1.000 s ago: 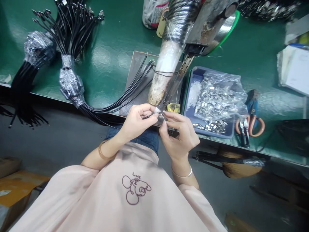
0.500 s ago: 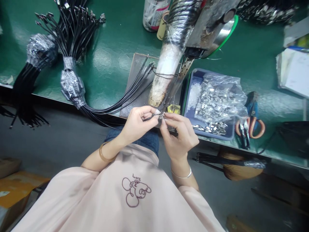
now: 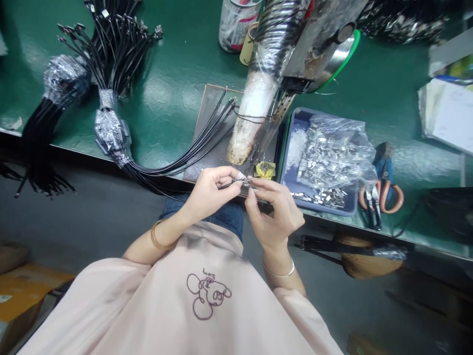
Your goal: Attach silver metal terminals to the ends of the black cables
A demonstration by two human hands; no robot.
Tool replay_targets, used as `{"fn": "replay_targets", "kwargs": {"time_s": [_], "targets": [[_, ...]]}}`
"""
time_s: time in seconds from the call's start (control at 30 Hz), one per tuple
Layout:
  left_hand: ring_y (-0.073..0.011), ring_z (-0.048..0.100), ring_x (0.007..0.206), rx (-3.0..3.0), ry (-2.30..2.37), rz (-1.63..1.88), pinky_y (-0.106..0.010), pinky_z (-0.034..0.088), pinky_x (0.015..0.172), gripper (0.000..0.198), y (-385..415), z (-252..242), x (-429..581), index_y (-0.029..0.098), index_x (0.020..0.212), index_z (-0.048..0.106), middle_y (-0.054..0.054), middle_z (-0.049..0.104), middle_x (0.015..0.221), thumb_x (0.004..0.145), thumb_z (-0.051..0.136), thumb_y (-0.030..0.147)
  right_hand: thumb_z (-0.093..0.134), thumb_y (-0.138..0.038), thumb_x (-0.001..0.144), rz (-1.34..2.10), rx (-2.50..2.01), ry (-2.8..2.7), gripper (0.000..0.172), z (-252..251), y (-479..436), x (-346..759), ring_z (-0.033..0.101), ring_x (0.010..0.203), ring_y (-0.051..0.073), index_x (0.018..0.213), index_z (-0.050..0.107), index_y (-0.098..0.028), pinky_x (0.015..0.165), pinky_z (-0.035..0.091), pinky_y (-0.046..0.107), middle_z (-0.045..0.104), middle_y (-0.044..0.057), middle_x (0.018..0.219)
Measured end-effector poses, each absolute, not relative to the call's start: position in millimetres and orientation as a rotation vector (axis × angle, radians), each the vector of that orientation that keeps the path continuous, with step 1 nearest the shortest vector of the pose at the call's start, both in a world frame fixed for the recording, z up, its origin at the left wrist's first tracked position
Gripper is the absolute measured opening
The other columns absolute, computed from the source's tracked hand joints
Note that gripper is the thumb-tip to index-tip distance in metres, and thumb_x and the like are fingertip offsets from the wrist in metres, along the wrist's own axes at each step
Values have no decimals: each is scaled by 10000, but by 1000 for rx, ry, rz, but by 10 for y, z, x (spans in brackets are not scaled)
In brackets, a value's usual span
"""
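Note:
My left hand (image 3: 214, 190) pinches the end of a black cable, close to its tip, at the table's front edge. Against that tip is my right hand (image 3: 275, 207), its thumb and fingers closed on a small shiny metal piece (image 3: 247, 182), whose exact shape is too small to tell. The fingertips of both hands nearly meet. To the left, the cable bundle (image 3: 158, 170) curves out of a plastic-wrapped coil (image 3: 111, 130), and several loose ends lie on a grey board (image 3: 203, 118). A yellow piece (image 3: 265, 170) lies just beyond my right fingers.
A wrapped soldering fixture with a white tube (image 3: 254, 98) leans over the board. To its right stand a blue tray (image 3: 291, 170) of small metal parts, and orange-handled pliers (image 3: 391, 197). More cable bundles (image 3: 61, 84) lie left; papers (image 3: 449, 111) lie far right.
Both hands stay together at the cable tip. The right fingers have shifted slightly around the metal piece, and the view has moved a little.

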State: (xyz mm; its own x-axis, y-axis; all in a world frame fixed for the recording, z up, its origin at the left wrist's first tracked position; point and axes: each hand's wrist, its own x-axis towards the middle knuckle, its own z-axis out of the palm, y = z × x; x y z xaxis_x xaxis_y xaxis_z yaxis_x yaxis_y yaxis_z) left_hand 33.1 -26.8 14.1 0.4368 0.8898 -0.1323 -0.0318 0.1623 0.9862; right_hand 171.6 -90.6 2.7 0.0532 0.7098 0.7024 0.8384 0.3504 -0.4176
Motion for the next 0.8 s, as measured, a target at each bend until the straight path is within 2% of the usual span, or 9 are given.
{"fn": "replay_targets", "kwargs": {"time_s": [0.1, 0.2, 0.27, 0.33, 0.47, 0.7, 0.8], "targets": [[-43, 277, 471, 1198, 860, 759, -202, 219, 474, 140, -297, 133, 309, 122, 740, 654, 94, 345, 500, 765, 660, 259, 674, -132, 893, -61, -1414, -1602, 114, 31, -959, 1764, 766, 811, 174, 891, 616, -231, 706, 630, 298, 782, 23, 907], [-49, 379, 448, 1115, 814, 670, -196, 314, 472, 141, -322, 116, 277, 117, 778, 680, 64, 488, 499, 749, 667, 254, 634, -177, 938, 12, -1446, -1445, 67, 40, -1040, 1837, 708, 587, 125, 966, 645, -237, 507, 532, 225, 751, -27, 771], [-52, 419, 438, 1070, 794, 628, -191, 341, 459, 125, -333, 110, 258, 121, 779, 688, 37, 568, 518, 743, 663, 238, 645, -200, 939, -35, -1474, -1507, 77, 67, -1073, 1878, 616, 455, 91, 993, 671, -249, 449, 456, 210, 700, -62, 656], [-46, 417, 428, 1051, 770, 607, -181, 330, 435, 105, -340, 109, 246, 125, 768, 691, 33, 586, 518, 743, 664, 224, 686, -208, 917, -125, -1482, -1723, 92, 107, -1073, 1896, 567, 424, 78, 999, 691, -251, 479, 441, 211, 663, -76, 588], [-44, 432, 440, 1054, 721, 584, -162, 322, 421, 87, -349, 90, 225, 126, 754, 686, 38, 584, 515, 733, 680, 211, 641, -193, 948, -205, -1418, -2032, 34, 160, -1028, 1870, 554, 463, 73, 965, 660, -214, 537, 422, 212, 673, -56, 605], [-35, 364, 387, 1058, 681, 527, -169, 287, 392, 153, -379, 5, 142, 118, 818, 693, 30, 601, 532, 810, 657, 267, 642, -193, 954, -242, -1380, -2113, 45, 139, -1021, 1859, 509, 478, 76, 998, 638, -189, 542, 392, 217, 651, -57, 607], [-39, 387, 404, 1074, 665, 510, -166, 314, 413, 144, -397, -10, 129, 129, 772, 679, 31, 600, 526, 791, 686, 272, 623, -169, 951, -179, -1359, -2116, 42, 135, -1032, 1850, 535, 489, 75, 931, 654, -190, 536, 389, 225, 678, -40, 639]]}}
